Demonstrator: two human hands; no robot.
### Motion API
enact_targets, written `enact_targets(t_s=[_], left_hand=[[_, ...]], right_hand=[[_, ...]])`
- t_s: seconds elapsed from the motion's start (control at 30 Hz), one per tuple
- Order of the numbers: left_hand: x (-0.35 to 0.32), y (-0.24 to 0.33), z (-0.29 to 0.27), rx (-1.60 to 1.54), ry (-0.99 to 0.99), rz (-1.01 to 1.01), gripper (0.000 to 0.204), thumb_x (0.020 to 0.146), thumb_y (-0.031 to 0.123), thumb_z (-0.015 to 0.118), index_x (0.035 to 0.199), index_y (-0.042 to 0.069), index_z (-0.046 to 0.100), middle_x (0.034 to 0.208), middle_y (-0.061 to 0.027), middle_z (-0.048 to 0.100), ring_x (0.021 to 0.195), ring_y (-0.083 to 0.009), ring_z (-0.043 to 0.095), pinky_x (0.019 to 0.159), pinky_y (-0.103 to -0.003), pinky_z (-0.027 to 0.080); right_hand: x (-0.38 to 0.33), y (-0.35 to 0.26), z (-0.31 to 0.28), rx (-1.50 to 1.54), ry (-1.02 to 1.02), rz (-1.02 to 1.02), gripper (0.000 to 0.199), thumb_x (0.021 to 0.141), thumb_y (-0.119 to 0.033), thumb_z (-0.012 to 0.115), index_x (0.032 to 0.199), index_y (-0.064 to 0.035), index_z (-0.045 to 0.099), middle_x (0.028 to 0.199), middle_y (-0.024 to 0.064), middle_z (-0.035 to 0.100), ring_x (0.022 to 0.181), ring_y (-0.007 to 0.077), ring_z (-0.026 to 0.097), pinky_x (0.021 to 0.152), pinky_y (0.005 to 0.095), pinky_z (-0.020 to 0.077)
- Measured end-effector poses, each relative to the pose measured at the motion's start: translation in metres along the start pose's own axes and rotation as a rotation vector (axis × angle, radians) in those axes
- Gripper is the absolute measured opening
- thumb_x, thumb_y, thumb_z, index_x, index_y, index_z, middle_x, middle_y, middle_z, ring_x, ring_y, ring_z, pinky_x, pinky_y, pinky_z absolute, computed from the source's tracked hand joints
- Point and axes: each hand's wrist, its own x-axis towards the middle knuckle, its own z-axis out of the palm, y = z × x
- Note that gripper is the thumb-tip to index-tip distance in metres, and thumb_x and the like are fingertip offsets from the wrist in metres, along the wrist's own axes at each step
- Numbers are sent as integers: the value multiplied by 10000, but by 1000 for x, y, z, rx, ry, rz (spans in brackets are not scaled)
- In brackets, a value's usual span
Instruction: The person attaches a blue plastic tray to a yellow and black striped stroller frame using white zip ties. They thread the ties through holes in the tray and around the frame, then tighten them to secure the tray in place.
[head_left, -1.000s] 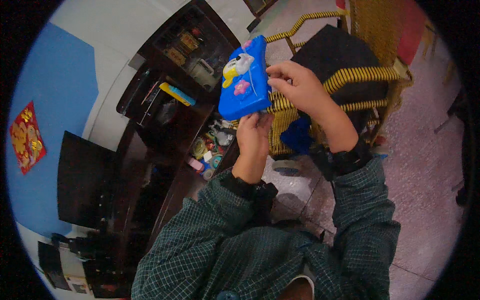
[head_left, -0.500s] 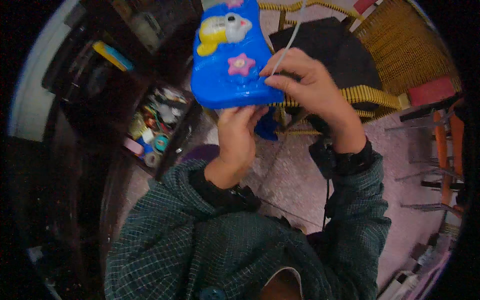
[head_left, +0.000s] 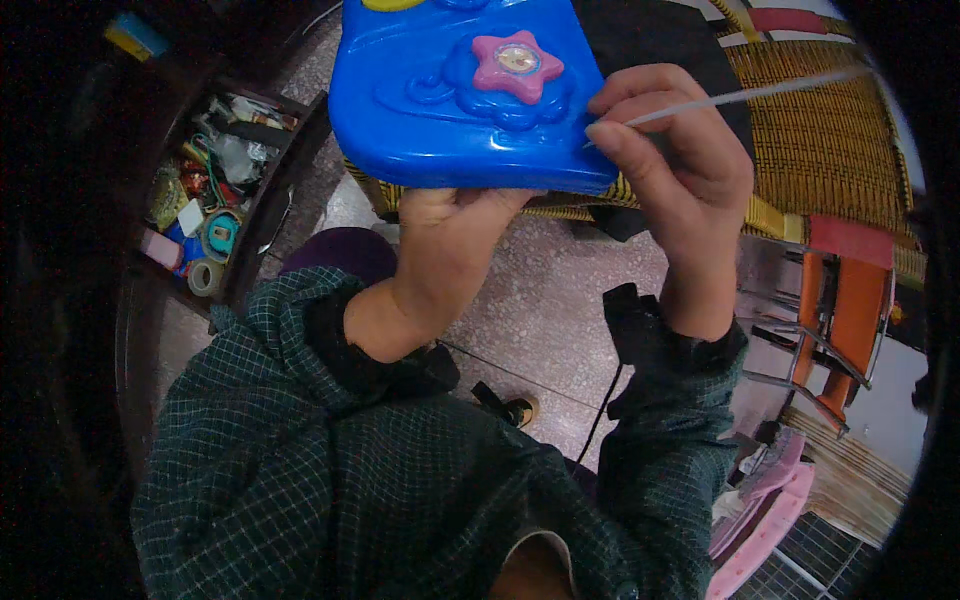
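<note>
A blue moulded plastic toy (head_left: 400, 140) with rounded corners is held up in front of me, its top cut off by the picture's upper edge. A pink star (head_left: 490, 72) with a round pale centre is set on its face. Beneath the near edge, my left hand (head_left: 450, 245) grips the toy, its fingertips hidden behind it. At the near right corner my right hand (head_left: 680, 160) pinches a thin white plastic strip (head_left: 765, 92) between thumb and fingers. One end of the strip meets the toy there; the other sticks out to the right.
To the left, an open dark drawer (head_left: 262, 215) holds tape rolls and small odds and ends. A woven yellow-and-black chair (head_left: 820, 140) stands beyond my right hand, with orange seating (head_left: 850, 310) nearer the right edge. Something pink (head_left: 775, 530) lies lower right.
The toy looks larger and nearer, with its upper part now out of the picture. The strip has swung from pointing up to pointing right; my right hand still pinches it.
</note>
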Motion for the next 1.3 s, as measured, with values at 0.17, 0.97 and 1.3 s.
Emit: enact_targets(t_s=[0.17,0.97,1.3], left_hand=[[3,-1,0,18,-25,85,221,811,-7,545,1032,3,549,1007,-66,573,904,-149,554,803,-272,456],[9,-23,15,105,155,101,120,775,80,600,884,35,617,752,-28,604,602,-100,554,520,-231,463],[9,-19,16,150,185,159,137,765,78,593,883,10,608,775,-54,600,583,-132,559,497,-252,480]], right_hand=[[-7,1,15,-63,164,-58,75,690,-32,659,701,-16,586,810,101,587,727,180,562,630,255,442],[-5,-4,6,-18,165,-135,76,739,-32,643,743,-2,574,760,74,583,698,138,554,613,233,437],[-6,2,6,14,97,-70,111,762,-105,643,746,-12,584,664,27,536,612,73,488,543,208,394]])
